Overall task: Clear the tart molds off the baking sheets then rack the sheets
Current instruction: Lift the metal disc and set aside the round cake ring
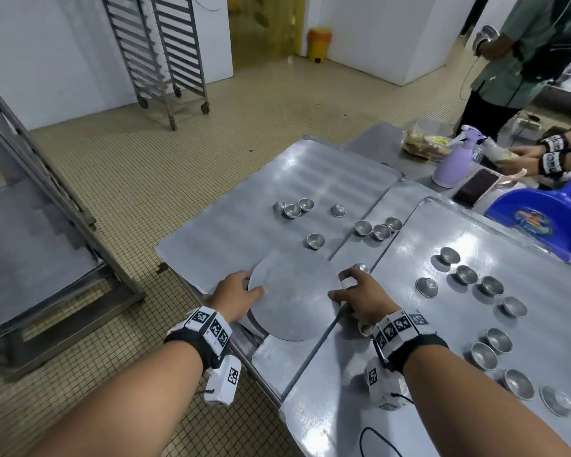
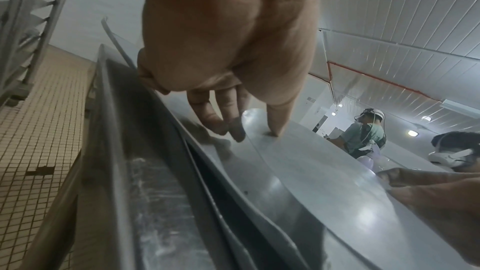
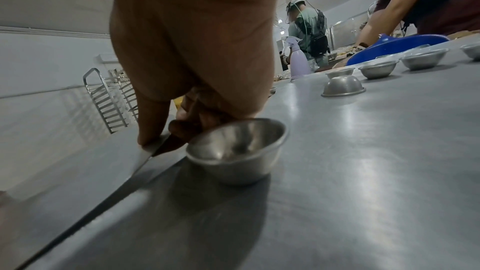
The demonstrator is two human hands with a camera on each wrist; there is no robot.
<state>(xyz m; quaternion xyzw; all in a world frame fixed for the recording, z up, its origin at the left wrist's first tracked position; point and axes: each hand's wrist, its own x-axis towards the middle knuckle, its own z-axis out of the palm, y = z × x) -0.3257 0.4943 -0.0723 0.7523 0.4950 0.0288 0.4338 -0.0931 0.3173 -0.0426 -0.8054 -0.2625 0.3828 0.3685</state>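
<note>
A lilac spray bottle (image 1: 450,163) stands upright at the bench's (image 1: 373,140) far end, just beside a dark phone (image 1: 475,187). A blue dustpan (image 1: 538,219) lies near them at the right edge. Behind the bottle sits a clear bag (image 1: 426,143), perhaps of bread. A person in a green shirt (image 1: 528,57) stands past the bench's far corner. A yellow bin (image 1: 318,44) stands on the tiled floor (image 1: 211,153) against the far wall.

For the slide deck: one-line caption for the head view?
Both hands hold a round metal disc among scattered tart molds.
</note>
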